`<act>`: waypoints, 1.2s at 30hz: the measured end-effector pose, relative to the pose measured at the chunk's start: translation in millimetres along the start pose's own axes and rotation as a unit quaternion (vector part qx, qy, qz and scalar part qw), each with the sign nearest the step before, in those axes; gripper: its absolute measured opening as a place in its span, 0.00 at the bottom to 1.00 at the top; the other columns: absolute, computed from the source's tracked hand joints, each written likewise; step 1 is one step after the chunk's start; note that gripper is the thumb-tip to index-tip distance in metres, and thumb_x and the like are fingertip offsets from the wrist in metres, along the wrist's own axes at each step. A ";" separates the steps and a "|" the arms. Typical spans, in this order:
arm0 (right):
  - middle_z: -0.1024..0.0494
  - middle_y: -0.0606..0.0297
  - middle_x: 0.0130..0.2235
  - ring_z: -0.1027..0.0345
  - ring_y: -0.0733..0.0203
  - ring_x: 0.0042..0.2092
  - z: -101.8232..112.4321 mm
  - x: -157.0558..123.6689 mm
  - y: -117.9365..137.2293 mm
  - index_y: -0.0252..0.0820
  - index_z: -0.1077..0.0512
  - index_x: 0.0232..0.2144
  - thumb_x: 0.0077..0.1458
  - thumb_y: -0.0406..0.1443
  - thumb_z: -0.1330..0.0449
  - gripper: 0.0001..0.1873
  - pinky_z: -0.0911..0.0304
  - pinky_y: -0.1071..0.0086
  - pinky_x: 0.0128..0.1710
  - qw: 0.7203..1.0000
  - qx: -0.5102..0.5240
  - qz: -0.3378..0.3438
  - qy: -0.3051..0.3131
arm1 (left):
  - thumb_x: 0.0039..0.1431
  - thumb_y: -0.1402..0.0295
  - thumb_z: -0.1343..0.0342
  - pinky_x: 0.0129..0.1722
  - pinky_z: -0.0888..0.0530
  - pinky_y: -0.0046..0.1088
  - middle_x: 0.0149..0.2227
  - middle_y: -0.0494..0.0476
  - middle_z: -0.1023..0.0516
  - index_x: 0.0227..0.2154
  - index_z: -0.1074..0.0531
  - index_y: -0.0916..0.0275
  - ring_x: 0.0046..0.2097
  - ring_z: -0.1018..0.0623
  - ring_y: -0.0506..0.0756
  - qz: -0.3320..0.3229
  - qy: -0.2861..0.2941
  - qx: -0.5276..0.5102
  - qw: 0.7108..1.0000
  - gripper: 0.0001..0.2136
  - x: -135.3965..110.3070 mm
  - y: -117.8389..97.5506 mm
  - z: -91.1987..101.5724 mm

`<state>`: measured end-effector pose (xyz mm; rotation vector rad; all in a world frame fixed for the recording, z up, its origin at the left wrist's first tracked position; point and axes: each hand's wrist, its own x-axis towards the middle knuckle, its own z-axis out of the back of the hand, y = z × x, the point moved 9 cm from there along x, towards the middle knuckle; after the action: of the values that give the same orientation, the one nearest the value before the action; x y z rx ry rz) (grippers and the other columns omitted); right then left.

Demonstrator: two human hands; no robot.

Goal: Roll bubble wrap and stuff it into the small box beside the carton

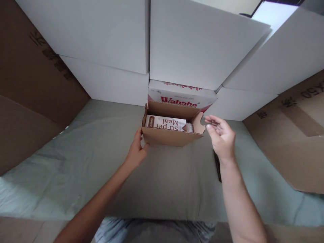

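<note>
A small brown cardboard box (167,137) stands on the green cloth with its top open. Inside lies a white carton (165,123) printed "Su-per Meal", its lettering upside down to me, beside a clear plastic-looking item (189,127). My left hand (138,148) grips the box at its left end, thumb on the front side and fingers around the corner. Just off the notched right flap (199,123) is my right hand (221,135), fingers bent and parted, with nothing seen in it.
A white and red Wahaha box (182,94) stands right behind the cardboard box. White panels (187,44) wall off the back, and large cardboard sheets (291,128) flank both sides. A dark, thin object (217,165) lies partly under my right wrist on the green cloth (101,162).
</note>
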<state>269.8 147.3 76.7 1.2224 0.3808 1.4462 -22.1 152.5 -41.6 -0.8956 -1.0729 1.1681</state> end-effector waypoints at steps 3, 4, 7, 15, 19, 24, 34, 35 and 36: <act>0.23 0.59 0.44 0.30 0.57 0.45 -27.0 21.5 41.5 0.43 0.29 0.44 0.55 0.35 0.45 0.13 0.36 0.60 0.48 0.972 -0.183 0.062 0.132 | 0.53 0.72 0.50 0.56 0.36 0.49 0.59 0.64 0.41 0.61 0.51 0.57 0.59 0.37 0.61 -0.025 -0.025 0.040 0.999 0.31 -1.6 -8.9 4.1; 0.23 0.58 0.42 0.30 0.56 0.44 -40.1 25.9 46.3 0.42 0.28 0.41 0.54 0.33 0.45 0.12 0.36 0.60 0.46 0.945 -0.263 0.060 0.185 | 0.53 0.71 0.50 0.53 0.34 0.47 0.59 0.65 0.41 0.61 0.50 0.58 0.59 0.37 0.61 -0.047 -0.060 0.062 0.995 0.31 -4.7 -17.2 9.8; 0.24 0.54 0.38 0.30 0.52 0.41 -69.8 33.5 41.7 0.39 0.28 0.38 0.52 0.30 0.47 0.11 0.37 0.61 0.38 0.843 -0.443 0.029 0.303 | 0.54 0.72 0.48 0.44 0.29 0.37 0.50 0.64 0.35 0.57 0.44 0.60 0.51 0.32 0.58 -0.156 -0.173 0.133 0.963 0.26 -24.1 -58.9 24.6; 0.24 0.62 0.32 0.32 0.58 0.32 -98.0 43.6 7.9 0.42 0.31 0.33 0.45 0.39 0.38 0.12 0.48 0.69 0.25 0.766 -0.491 -0.001 0.414 | 0.62 0.67 0.52 0.26 0.33 0.23 0.23 0.48 0.27 0.57 0.44 0.64 0.23 0.29 0.49 -0.220 0.013 0.270 0.937 0.21 -17.0 -127.2 -30.6; 0.24 0.63 0.32 0.34 0.60 0.31 -95.9 46.7 3.5 0.43 0.31 0.32 0.45 0.37 0.40 0.09 0.50 0.70 0.25 0.789 -0.471 0.019 0.394 | 0.61 0.66 0.51 0.23 0.35 0.26 0.21 0.54 0.24 0.52 0.37 0.67 0.23 0.25 0.55 -0.104 0.088 0.401 0.906 0.18 8.0 -118.7 -44.5; 0.25 0.68 0.31 0.34 0.63 0.30 -87.6 45.5 14.1 0.44 0.32 0.33 0.43 0.30 0.44 0.11 0.47 0.72 0.26 0.855 -0.369 0.049 0.361 | 0.61 0.68 0.55 0.25 0.32 0.30 0.23 0.61 0.24 0.40 0.31 0.66 0.26 0.23 0.60 -0.059 0.119 0.425 0.895 0.11 16.8 -119.2 -46.7; 0.26 0.61 0.40 0.32 0.59 0.35 -12.3 19.0 81.4 0.44 0.32 0.47 0.50 0.30 0.47 0.20 0.36 0.65 0.35 0.946 -0.261 0.192 0.010 | 0.62 0.68 0.57 0.26 0.32 0.28 0.22 0.59 0.25 0.42 0.31 0.67 0.25 0.24 0.56 -0.067 0.070 0.394 0.914 0.13 19.0 -109.9 -48.4; 0.27 0.60 0.41 0.31 0.58 0.36 -0.9 9.3 85.1 0.45 0.33 0.49 0.51 0.31 0.46 0.21 0.35 0.64 0.35 0.954 -0.228 0.191 -0.024 | 0.62 0.68 0.57 0.27 0.32 0.27 0.22 0.57 0.25 0.45 0.32 0.67 0.25 0.25 0.55 -0.085 0.060 0.366 0.925 0.14 16.5 -111.7 -47.8; 0.28 0.59 0.42 0.31 0.57 0.37 11.1 -2.2 86.7 0.45 0.35 0.51 0.52 0.33 0.45 0.23 0.34 0.63 0.35 0.962 -0.193 0.184 -0.057 | 0.62 0.67 0.57 0.27 0.32 0.26 0.22 0.55 0.26 0.48 0.33 0.67 0.24 0.26 0.53 -0.106 0.052 0.328 0.937 0.15 12.2 -114.3 -47.0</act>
<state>232.5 115.0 148.9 1.0825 -0.2169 1.6590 53.5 143.2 56.5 -0.3026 -0.6033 1.1724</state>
